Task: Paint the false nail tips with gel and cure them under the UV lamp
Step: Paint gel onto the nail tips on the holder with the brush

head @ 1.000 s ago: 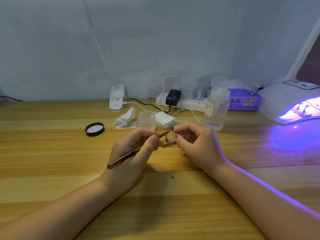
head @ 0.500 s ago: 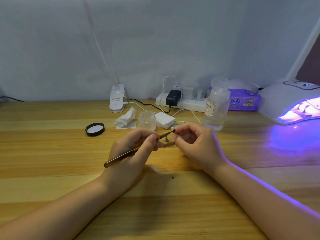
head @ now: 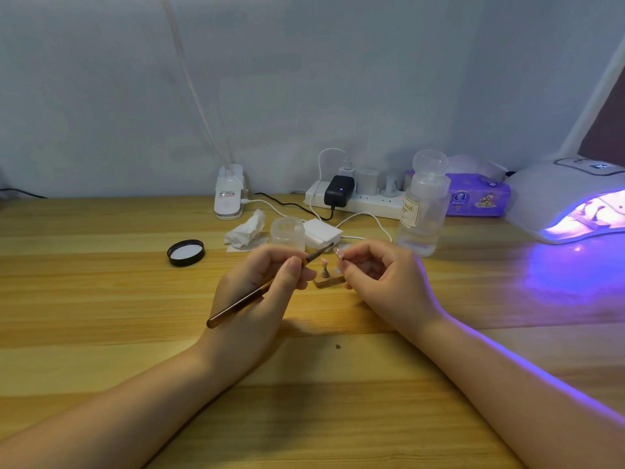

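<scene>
A pale blue wall backs a wooden worktop (head: pixel 101 299) lit violet at its right end by the glowing UV lamp (head: pixel 568 201). The left hand (head: pixel 260 292) grips a slim brown brush (head: pixel 250 296) like a pen, its dark tip aimed toward the right hand (head: pixel 382 282), whose curled fingers pinch a small pink nail tip (head: pixel 337 251) just beside the bristles. Between the hands, another nail tip on a stand (head: pixel 324 269) sits on the worktop. Behind lie an open clear jar (head: pixel 287 231), its black lid (head: pixel 186 252), a crumpled tissue (head: pixel 245 230), a clear bottle (head: pixel 424 204) and a power strip (head: pixel 358 201).
</scene>
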